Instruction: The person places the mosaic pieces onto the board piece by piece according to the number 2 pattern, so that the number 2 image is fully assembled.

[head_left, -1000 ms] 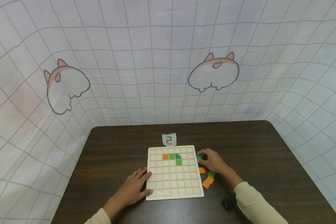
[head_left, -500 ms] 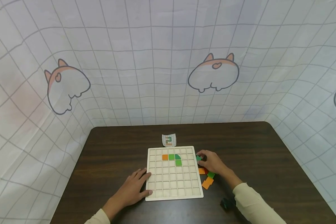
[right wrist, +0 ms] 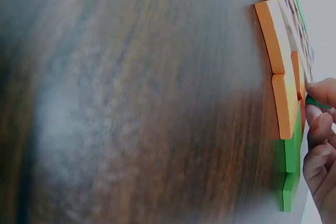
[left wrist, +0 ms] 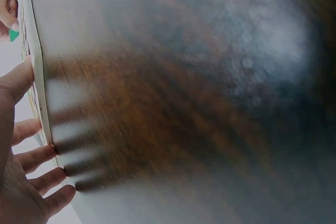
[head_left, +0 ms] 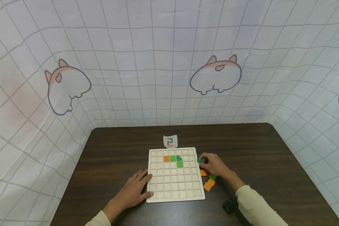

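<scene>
A white grid board (head_left: 172, 185) lies on the dark table. In its upper rows sit an orange square tile (head_left: 166, 158), two green square tiles (head_left: 173, 158) and a dark green quarter-round tile (head_left: 179, 158). My left hand (head_left: 132, 190) rests at the board's left edge, fingers spread, thumb over the rim. At the upper right edge, my right hand (head_left: 214, 164) pinches a dark green tile (head_left: 199, 160) between thumb and fingers. This held tile (right wrist: 317, 102) is partly covered by the fingers in the right wrist view.
Right of the board lie loose tiles: orange (head_left: 209, 184), green (head_left: 212, 176) and red (head_left: 207, 173), the red one mostly hidden. A small patterned card (head_left: 170, 141) lies behind the board. Near the right forearm is a small black object (head_left: 228, 206). A white grid-patterned curtain (head_left: 164, 78) surrounds the table.
The dark green tile in the right hand has tilted and shifted slightly left, towards the board's edge. The left hand and the tiles on the board stay put.
</scene>
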`<action>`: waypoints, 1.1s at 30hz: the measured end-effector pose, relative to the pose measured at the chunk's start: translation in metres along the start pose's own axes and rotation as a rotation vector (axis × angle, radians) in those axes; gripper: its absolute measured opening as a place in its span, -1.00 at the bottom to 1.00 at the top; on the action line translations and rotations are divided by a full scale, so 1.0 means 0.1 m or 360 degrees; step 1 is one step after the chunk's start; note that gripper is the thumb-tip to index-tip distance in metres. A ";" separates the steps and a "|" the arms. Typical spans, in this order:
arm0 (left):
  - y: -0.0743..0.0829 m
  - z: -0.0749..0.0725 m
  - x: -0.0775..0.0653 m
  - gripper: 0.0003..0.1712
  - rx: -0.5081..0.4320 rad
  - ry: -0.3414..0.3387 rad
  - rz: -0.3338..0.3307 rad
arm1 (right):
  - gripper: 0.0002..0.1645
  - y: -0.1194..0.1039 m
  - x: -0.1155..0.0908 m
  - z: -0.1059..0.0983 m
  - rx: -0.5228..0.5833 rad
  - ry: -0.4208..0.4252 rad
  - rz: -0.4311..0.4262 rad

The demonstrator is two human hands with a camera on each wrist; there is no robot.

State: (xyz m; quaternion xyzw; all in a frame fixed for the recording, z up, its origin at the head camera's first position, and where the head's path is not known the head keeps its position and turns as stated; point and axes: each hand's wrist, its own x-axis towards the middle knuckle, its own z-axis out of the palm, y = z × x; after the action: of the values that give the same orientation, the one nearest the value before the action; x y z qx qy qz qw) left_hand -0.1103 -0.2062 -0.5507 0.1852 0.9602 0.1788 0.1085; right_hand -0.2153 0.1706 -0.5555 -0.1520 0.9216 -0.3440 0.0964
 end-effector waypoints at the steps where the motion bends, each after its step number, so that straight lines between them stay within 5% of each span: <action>1: 0.00 0.00 0.00 -0.18 0.0000 -0.0001 -0.0004 | -0.85 0.01 0.00 0.00 0.0005 -0.0006 0.0002; 17: -0.01 0.02 0.00 -0.18 0.0023 0.0015 -0.0006 | -0.83 -0.05 -0.03 -0.10 0.0012 0.0059 -0.0110; 25: 0.00 0.01 0.00 -0.18 0.0022 0.0011 -0.0010 | -0.79 -0.07 -0.04 -0.10 0.0145 0.0009 -0.0299; 33: 0.00 0.01 0.00 -0.18 0.0015 -0.0002 -0.0009 | -0.74 -0.13 -0.03 -0.07 0.0199 -0.0049 -0.0317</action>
State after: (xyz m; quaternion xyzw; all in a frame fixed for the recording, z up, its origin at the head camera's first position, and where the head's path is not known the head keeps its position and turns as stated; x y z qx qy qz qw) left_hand -0.1102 -0.2061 -0.5519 0.1831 0.9615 0.1739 0.1089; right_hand -0.2119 0.1659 -0.5414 -0.2418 0.8770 -0.4063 0.0851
